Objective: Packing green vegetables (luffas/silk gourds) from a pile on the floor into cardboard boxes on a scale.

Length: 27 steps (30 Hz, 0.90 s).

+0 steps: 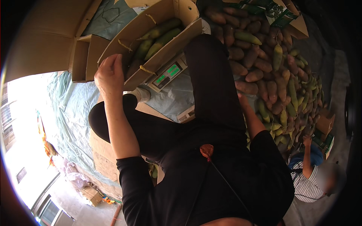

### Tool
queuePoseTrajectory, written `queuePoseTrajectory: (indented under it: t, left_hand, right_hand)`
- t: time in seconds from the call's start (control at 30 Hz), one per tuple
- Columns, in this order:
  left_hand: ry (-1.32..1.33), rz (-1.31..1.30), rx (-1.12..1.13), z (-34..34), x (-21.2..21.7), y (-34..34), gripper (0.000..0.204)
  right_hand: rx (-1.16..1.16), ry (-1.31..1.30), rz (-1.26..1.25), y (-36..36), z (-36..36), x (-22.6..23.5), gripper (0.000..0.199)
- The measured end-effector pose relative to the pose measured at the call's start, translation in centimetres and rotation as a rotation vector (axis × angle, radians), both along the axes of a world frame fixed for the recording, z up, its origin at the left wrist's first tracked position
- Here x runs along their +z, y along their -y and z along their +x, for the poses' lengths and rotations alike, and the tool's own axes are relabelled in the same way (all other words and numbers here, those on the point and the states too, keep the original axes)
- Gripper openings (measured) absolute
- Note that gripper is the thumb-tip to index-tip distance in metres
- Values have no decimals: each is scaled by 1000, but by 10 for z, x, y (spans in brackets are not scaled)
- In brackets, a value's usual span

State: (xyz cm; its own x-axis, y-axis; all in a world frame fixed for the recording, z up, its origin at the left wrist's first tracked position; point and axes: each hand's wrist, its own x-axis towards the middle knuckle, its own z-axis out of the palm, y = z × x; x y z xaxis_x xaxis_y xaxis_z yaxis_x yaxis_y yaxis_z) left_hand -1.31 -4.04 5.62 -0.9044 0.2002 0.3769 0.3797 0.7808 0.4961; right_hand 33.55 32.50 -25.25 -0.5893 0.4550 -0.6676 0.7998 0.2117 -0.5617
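An open cardboard box [171, 47] with yellow rope loops stands in front of me, holding several long green radishes [163, 29]. My left hand [109, 77] is at the box's near left corner, its fingers curled together on the rim. Beneath the box's near side, a scale with a lit green display [166, 75] shows. My right hand [241, 98] reaches down beyond my right knee, beside the large heap of brown and green radishes [264, 66]. My leg and the heap hide most of its fingers.
A smaller open carton [88, 56] stands left of the box. Pale plastic sheeting [71, 109] covers the floor at left. Green printed cartons [281, 15] lie beyond the heap. A person in a striped top [305, 182] sits at the lower right, an arm toward the heap.
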Motion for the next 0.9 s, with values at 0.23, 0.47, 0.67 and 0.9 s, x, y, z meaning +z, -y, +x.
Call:
queuePoseTrajectory:
  t: [0.23,0.47,0.67,0.9]
  left_hand:
    - [3,-47,-25,-1,-5,-6,13]
    - [79,-116,-110,-1,-9,-17,20]
    - [220,-296,-247,0,-25,-46,40]
    - [386,-430,-353,5,-48,-63,39]
  right_hand:
    - [138,35,123,-1,3,-3,30]
    - [110,-14,131,3,6,-17,24]
    - [534,-257,386,-35,48,-70,18]
    - [385,-335,235,-51,56,-102,16]
